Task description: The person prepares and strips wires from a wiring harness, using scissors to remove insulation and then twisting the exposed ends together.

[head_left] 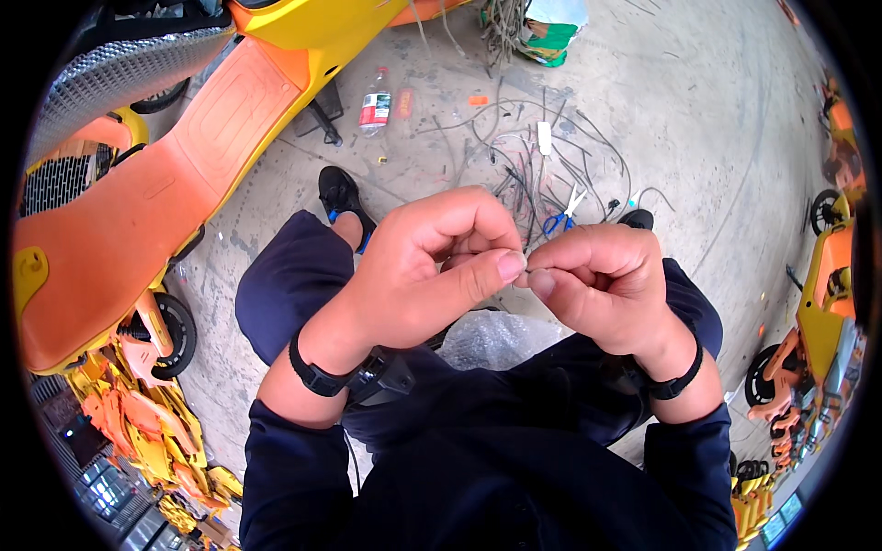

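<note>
Showing an orange-and-yellow scooter body (124, 225) well left of the left grip (424, 274), then a red-labelled plastic bottle (375, 108) ahead-left. Pinching a tiny dark piece (526, 272), mostly hidden, in the left grip; facing loose cables (525, 191) and blue-handled scissors (567, 217) beyond; meeting the right grip (606, 294), also pinched on the piece.

Navy sleeves (294, 477), black wrist straps (317, 378), navy trousers (294, 285); black left shoe (340, 191) with blue trim (365, 243)

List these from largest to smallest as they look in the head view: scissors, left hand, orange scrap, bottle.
1. Left hand, though its nearness to the camera enlarges it
2. Bottle
3. Scissors
4. Orange scrap
</note>
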Tool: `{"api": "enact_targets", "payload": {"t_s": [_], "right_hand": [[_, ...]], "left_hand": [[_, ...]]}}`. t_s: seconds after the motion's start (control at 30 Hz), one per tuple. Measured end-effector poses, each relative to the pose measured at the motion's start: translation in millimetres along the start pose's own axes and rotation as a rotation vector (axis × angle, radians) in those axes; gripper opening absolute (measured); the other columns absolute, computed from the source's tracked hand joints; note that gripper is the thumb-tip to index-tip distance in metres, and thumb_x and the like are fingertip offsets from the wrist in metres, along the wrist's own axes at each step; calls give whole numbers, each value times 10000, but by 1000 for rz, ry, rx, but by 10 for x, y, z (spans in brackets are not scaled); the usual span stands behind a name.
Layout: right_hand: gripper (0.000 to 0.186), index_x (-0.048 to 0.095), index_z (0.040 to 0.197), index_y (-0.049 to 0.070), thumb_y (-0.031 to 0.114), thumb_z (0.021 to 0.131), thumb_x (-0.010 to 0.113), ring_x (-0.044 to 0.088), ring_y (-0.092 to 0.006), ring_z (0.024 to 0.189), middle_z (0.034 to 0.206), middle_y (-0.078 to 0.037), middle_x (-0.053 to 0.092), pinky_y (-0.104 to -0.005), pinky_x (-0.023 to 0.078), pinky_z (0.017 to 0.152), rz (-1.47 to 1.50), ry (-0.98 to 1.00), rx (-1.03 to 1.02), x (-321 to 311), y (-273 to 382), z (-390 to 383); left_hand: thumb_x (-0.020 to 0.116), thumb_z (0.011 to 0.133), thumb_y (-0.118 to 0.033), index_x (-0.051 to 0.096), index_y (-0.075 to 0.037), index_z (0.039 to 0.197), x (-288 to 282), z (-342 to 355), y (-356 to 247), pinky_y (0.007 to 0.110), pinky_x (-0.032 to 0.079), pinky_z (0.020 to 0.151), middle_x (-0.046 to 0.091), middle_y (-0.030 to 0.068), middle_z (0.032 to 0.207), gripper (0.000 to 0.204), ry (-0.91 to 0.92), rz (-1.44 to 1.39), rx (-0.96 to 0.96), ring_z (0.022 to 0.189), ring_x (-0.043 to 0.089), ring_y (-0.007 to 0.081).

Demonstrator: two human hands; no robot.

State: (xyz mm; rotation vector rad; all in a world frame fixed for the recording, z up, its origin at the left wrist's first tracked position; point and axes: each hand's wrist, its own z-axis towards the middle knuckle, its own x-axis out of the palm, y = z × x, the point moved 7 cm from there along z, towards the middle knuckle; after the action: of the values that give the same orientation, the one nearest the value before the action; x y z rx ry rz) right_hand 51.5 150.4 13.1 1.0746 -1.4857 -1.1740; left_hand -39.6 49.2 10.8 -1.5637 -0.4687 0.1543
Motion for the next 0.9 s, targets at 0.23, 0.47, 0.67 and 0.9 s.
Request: {"api": "enact_targets", "payload": {"t_s": [0.23,0.47,0.67,0.9], "right_hand": [[121,640,959,-22,-12,876,553,508,-14,671,790,4,621,-171,411,585,215,59,89,9,-59,59],[131,616,976,-21,-5,887,521,507,-18,683,831,-19,632,-176,410,593,150,100,17,-5,-46,59],[110,613,941,-7,-3,888,517,418,7,574,649,54,520,-179,335,511,-27,-3,-131,-117,14,46],[71,605,910,1,-7,861,554,455,-44,497,617,-9,522,-205,350,457,-395,-167,-261,-162,127,51]], "left_hand": [[596,897,-99,558,-22,908,-26,19,9,163,349,560,580,-14,775,88,-39,-82,42,637,442,5],[600,896,-108,558,-20,930,-16,27,63,163,380,605,592,-3,810,104,8,-21,12,678,483,13],[664,808,-53,603,-38,959,-51,39,-211,213,443,582,617,48,868,164,-323,360,390,657,554,99],[678,752,-38,618,-23,929,161,24,-235,288,494,581,639,103,871,188,-257,915,660,699,618,216]]}}
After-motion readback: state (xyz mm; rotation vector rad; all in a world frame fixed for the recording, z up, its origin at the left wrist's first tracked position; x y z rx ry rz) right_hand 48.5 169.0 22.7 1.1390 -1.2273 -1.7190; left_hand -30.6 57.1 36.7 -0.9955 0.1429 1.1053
